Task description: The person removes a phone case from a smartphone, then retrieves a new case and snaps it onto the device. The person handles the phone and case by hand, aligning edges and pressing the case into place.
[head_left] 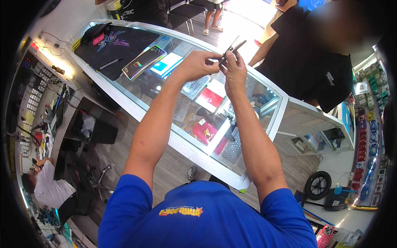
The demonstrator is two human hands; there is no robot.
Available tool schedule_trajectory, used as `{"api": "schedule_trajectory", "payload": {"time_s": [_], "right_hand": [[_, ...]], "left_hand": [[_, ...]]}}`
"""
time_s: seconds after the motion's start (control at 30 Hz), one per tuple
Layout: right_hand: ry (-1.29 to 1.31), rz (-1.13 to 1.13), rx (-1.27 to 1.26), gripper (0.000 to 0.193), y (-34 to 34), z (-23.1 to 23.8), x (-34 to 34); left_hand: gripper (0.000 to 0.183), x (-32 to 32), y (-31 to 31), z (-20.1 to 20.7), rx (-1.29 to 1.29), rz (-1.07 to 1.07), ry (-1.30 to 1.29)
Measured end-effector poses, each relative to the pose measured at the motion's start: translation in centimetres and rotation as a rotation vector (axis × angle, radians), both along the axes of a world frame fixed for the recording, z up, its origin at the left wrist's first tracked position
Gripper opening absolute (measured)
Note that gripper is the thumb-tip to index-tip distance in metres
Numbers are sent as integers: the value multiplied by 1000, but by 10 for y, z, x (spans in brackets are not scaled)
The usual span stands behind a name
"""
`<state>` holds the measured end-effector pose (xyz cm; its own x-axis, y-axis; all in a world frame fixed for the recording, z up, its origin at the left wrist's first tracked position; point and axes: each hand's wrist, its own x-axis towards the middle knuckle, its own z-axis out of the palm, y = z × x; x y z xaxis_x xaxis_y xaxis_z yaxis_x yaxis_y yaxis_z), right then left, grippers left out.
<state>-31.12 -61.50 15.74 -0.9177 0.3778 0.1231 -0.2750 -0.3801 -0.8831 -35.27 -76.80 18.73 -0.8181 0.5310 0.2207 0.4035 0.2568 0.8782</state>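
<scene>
Both my arms reach out over a glass display counter [159, 132]. My right hand [235, 76] is closed on a thin dark slab [236, 48], phone-like and seen nearly edge-on. A second thin dark edge rises beside it; whether it is a separate piece I cannot tell. My left hand [198, 66] pinches at the slab's near left end, thumb and fingers close together. On the glass left of my hands lie a boxed item with a rainbow border [144, 62] and a blue-and-white box [166, 65]. Under the glass are red-and-white boxes [210, 97].
A black mat [120, 47] with a pen [111, 63] and a black cap [94, 33] covers the counter's far left. Across the counter, at right, stands a person in black [306, 62]. Another person [53, 186] sits at a cluttered workbench. A wheel [317, 185] stands at right.
</scene>
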Motion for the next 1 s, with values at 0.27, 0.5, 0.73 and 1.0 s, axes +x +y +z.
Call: {"api": "schedule_trajectory", "payload": {"time_s": [0.27,0.5,0.73,1.0], "right_hand": [[39,28,-34,41,4,-6,-3],[63,21,-29,49,9,-12,-6],[146,0,-5,80,0,-11,-12],[138,-12,-1,64,2,-2,-5]], "left_hand": [[42,9,3,8,-91,53,80],[41,6,10,6,-95,72,128],[42,3,3,7,-97,58,61],[43,-6,3,-5,-38,40,56]]}}
